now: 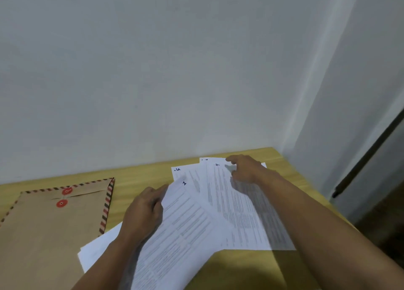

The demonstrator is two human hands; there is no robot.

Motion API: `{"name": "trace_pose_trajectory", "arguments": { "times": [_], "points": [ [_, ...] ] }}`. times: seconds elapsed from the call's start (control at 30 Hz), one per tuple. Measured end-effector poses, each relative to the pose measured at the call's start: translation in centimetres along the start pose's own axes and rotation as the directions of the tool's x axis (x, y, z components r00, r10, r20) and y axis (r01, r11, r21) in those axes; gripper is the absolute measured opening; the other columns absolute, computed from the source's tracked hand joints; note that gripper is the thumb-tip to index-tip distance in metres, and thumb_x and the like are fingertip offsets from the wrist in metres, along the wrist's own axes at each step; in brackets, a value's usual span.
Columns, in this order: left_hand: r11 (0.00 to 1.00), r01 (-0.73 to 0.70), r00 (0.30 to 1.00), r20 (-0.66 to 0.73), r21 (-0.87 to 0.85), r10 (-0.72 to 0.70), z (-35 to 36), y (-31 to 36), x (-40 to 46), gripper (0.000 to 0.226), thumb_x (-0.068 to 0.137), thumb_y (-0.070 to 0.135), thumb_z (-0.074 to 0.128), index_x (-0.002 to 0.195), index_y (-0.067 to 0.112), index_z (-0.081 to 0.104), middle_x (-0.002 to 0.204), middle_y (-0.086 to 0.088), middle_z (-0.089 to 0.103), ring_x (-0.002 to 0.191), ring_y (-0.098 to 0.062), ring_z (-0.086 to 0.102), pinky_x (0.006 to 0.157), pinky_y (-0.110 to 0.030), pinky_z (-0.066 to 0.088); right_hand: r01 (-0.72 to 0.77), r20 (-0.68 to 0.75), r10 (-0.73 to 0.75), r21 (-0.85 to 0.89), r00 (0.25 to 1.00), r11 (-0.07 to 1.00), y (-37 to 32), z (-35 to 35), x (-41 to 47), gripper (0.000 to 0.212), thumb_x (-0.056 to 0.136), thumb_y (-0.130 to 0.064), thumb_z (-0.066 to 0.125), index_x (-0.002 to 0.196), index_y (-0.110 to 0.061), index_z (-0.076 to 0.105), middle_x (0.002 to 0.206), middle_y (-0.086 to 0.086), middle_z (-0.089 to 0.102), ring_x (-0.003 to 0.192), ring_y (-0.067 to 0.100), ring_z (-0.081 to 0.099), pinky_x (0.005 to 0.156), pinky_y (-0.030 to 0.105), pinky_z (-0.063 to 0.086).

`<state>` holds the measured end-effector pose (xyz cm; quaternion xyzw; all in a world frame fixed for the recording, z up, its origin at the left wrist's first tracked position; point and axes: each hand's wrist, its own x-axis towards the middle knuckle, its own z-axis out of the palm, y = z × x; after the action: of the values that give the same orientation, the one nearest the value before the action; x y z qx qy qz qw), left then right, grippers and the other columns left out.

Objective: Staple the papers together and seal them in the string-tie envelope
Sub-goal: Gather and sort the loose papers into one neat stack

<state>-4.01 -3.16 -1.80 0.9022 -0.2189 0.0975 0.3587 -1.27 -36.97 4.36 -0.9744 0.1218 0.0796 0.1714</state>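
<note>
Your left hand (143, 211) pinches the sheet numbered 1 (183, 228) at its edge; your right hand (244, 169) rests open on the fanned papers (231, 204). The string-tie envelope (52, 219) lies at left on the table (140, 174). No stapler is visible. Gathering hastily could scramble the page order or leave edges uneven.

matt white printed papers (229, 204); kraft paper envelope (50, 230); smooth wood-grain table (142, 171).

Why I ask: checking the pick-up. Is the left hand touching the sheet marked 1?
Touching. The head view shows the left hand gripping the edge of the sheet marked 1, fingers wrapped over it.
</note>
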Motion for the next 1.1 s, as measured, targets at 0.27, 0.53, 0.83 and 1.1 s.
{"name": "trace_pose_trajectory", "arguments": {
  "times": [0.27, 0.53, 0.83, 1.1],
  "points": [
    [0.999, 0.039, 0.998, -0.053, -0.009, -0.039, 1.6, -0.7, 0.3, 0.070, 0.090, 0.003, 0.053, 0.136, 0.056, 0.054, 0.080, 0.011, 0.055, 0.075, -0.010, 0.058, 0.057, -0.037, 0.052, -0.014, 0.130, 0.031, -0.131, 0.991, 0.991, -0.3, 0.6, 2.6, 0.087, 0.069, -0.025, 0.076, 0.151, -0.030, 0.045, 0.153, -0.003, 0.051, 0.140, 0.027, 0.048, 0.099, 0.047, 0.032],
    [1.000, 0.019, 0.998, -0.053, -0.007, -0.020, 1.9, -1.0, 0.3, 0.067, 0.093, 0.009, 0.052, 0.136, 0.060, 0.050, 0.082, 0.012, 0.056, 0.074, -0.011, 0.058, 0.054, -0.037, 0.052, -0.044, 0.153, 0.067, -0.152, 0.986, 0.987, -0.6, 0.3, 4.2, 0.105, 0.057, -0.046, 0.080, 0.152, -0.052, 0.034, 0.137, -0.006, 0.047, 0.137, 0.030, 0.046, 0.103, 0.052, 0.035],
    [0.997, 0.046, 0.996, -0.073, -0.063, -0.051, 2.3, -1.6, 0.4, 0.064, 0.096, 0.007, 0.055, 0.136, 0.056, 0.054, 0.084, 0.013, 0.058, 0.074, -0.010, 0.060, 0.054, -0.034, 0.051, -0.028, 0.049, 0.037, -0.166, 0.998, 0.986, -0.1, 1.1, 5.2, 0.070, 0.072, -0.036, 0.079, 0.137, -0.038, 0.053, 0.136, 0.002, 0.040, 0.134, 0.028, 0.037, 0.099, 0.048, 0.032],
    [0.994, 0.033, 0.995, -0.090, -0.103, -0.042, 2.5, -1.7, 0.4, 0.065, 0.096, 0.009, 0.054, 0.136, 0.060, 0.048, 0.084, 0.013, 0.058, 0.073, -0.011, 0.060, 0.057, -0.040, 0.054, -0.006, -0.281, -0.033, -0.136, 0.959, 0.991, 0.1, 2.6, 5.0, 0.012, 0.095, -0.030, 0.059, 0.093, -0.030, 0.070, 0.107, -0.003, 0.054, 0.113, 0.026, 0.054, 0.093, 0.044, 0.033]
  ]
}}
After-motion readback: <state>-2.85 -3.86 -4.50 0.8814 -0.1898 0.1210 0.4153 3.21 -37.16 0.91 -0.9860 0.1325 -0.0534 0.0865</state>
